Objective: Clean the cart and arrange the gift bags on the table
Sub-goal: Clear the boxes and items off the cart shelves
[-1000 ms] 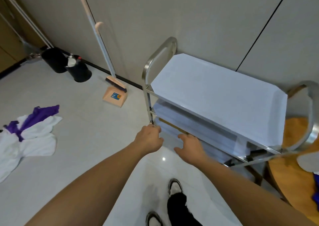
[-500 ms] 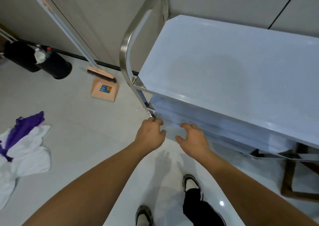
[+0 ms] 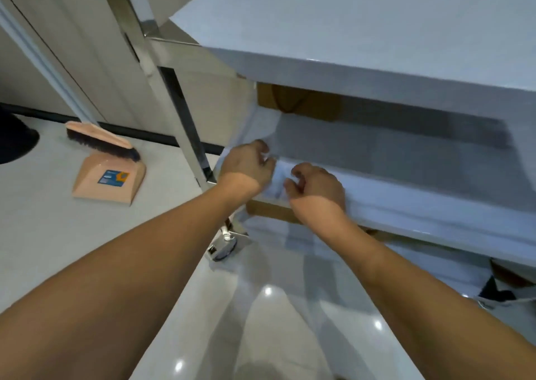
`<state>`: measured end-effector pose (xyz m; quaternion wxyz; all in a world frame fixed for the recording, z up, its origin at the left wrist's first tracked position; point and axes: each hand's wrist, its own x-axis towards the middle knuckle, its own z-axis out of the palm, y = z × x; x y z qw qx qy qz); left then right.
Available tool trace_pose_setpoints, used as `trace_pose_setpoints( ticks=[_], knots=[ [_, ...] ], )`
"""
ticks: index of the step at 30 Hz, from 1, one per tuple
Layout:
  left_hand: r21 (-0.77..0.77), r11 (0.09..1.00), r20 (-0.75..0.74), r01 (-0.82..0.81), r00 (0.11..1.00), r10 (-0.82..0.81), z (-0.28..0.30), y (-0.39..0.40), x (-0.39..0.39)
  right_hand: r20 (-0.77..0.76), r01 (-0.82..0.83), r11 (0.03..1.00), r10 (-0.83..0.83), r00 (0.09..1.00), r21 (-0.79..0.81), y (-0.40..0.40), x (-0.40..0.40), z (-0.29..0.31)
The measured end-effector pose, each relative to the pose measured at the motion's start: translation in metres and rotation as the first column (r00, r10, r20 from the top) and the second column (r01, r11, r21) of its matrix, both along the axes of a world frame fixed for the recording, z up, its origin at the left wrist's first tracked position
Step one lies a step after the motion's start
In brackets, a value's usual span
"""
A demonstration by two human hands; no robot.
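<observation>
Steel cart (image 3: 174,95), white-covered shelves

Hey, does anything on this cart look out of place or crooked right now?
Yes. The white sheet lining the middle shelf is lifted and curled at its left front corner, where the left hand pinches it. The right hand grips its front edge. The rest lies flat.

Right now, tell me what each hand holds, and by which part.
Both hands pinch the white film cover on the cart's middle shelf, at its front left corner: the left hand at the corner itself, the right hand on the front edge beside it.
</observation>
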<state>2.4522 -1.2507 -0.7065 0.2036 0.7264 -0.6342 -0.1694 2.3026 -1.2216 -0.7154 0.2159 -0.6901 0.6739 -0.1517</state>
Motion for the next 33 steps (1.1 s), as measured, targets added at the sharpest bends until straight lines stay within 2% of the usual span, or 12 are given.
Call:
trace_pose_setpoints(
  ticks=[4, 12, 17, 22, 26, 31, 32, 33],
  knots=[
    [-0.094, 0.992, 0.016, -0.079, 0.997, 0.08, -0.025, -0.017, 0.01, -0.017, 0.024, 0.997, -0.025, 1.0, -0.07, -0.019, 0.002, -0.004],
    [-0.202, 0.973, 0.022, -0.111, 0.993, 0.117, -0.033, -0.023, 0.007, -0.173, -0.147, 0.945, 0.099, 0.98, -0.291, -0.057, 0.021, -0.001],
    [-0.254, 0.958, -0.047, -0.137, 0.99, 0.13, -0.033, -0.02, 0.009, -0.298, -0.183, 0.935, 0.089, 0.95, -0.304, -0.116, 0.037, 0.012],
    [-0.298, 0.943, -0.124, -0.146, 0.986, 0.113, -0.035, -0.02, 0.011, -0.262, -0.005, 0.958, -0.074, 0.962, -0.288, -0.122, 0.026, -0.003],
    [-0.327, 0.929, -0.24, -0.173, 0.966, 0.096, -0.036, -0.02, 0.01, -0.278, 0.002, 0.984, -0.053, 0.959, -0.18, -0.098, 0.017, 0.001],
    [-0.279, 0.94, -0.353, -0.197, 0.931, 0.09, -0.034, -0.013, 0.007, -0.226, -0.086, 0.937, 0.008, 0.974, -0.339, -0.042, 0.007, 0.007],
    [-0.246, 0.947, -0.453, -0.204, 0.888, 0.073, -0.03, -0.011, 0.007, -0.228, -0.081, 0.935, 0.001, 0.974, -0.345, -0.032, 0.006, 0.011],
    [-0.199, 0.952, -0.612, -0.234, 0.788, 0.066, -0.026, -0.01, 0.007, -0.229, -0.068, 0.936, -0.014, 0.973, -0.345, -0.022, 0.006, 0.015]
  ],
)
